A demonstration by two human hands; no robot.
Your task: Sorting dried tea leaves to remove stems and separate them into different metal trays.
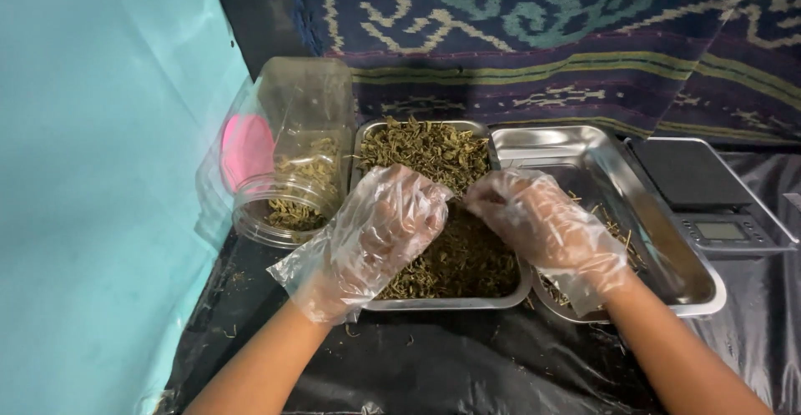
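Observation:
Both hands wear loose clear plastic gloves. My left hand point(380, 231) hovers over the left steel tray point(367, 135), which is filled with dried green-brown herb point(434, 152). My right hand point(538, 223) reaches in from the right, its fingertips pinched together over the herb near the tray's middle. The two hands almost touch. Whether either hand pinches a bit of herb is hidden by the gloves. A second steel tray point(584, 144) lies to the right, nearly bare, with a few stems scattered in it.
A clear plastic jar point(296, 156) lies tilted at the left, partly filled with the same herb, a pink lid behind it. A digital scale point(709, 194) sits at the right. Black plastic sheeting point(467, 357) covers the table; patterned cloth hangs behind.

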